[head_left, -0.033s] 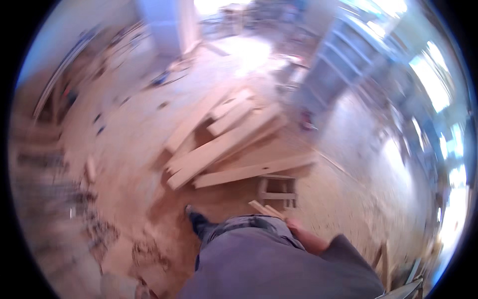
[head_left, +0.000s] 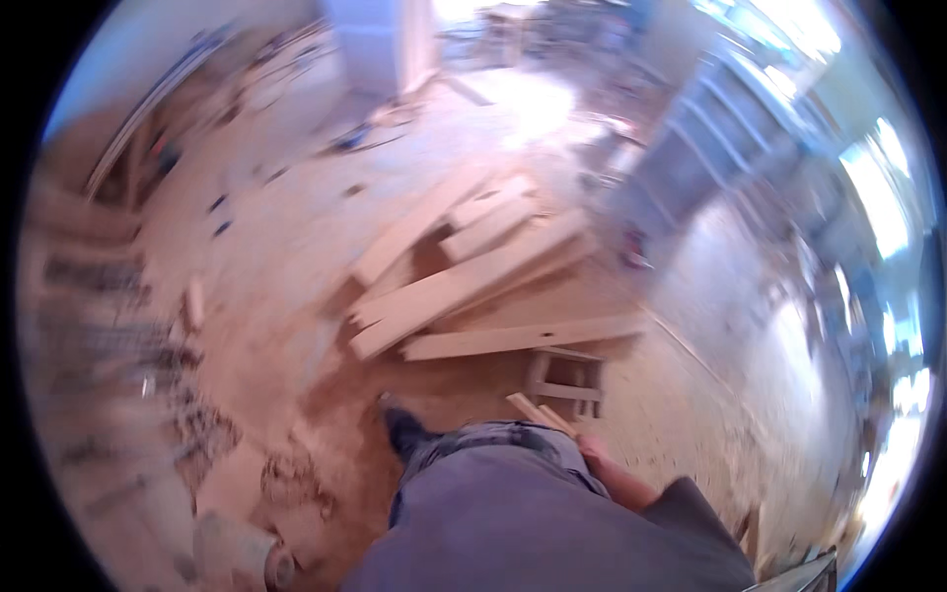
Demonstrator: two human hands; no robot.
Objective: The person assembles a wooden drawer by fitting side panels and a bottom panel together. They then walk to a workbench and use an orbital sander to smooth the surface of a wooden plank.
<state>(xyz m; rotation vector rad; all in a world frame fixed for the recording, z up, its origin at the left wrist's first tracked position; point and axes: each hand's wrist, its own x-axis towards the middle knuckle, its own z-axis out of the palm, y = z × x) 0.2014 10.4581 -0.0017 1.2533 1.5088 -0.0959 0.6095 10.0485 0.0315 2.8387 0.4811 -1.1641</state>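
Note:
Low at my right side, my right hand (head_left: 592, 452) is closed around wooden strips (head_left: 541, 410), two pale ends of which stick out ahead of it. My body hides part of the fingers. My left hand is out of the picture. On the floor in front of me lies a loose pile of wooden planks (head_left: 464, 286), several of them crossing at angles. One long plank (head_left: 523, 337) lies at the near side of the pile, with a small wooden stool (head_left: 566, 383) right beside it.
Sawdust covers the floor (head_left: 286, 247). A blue-grey shelf-like frame (head_left: 710, 128) stands far right, and a pale column (head_left: 380, 49) rises at the back. Blurred clutter (head_left: 109, 326) lines the left. A pale rounded object (head_left: 232, 548) sits at lower left.
The surroundings have shifted rightward in the picture, as my head turns left. My right hand keeps its hold on the wooden strips. More of the pale rounded object shows at lower left.

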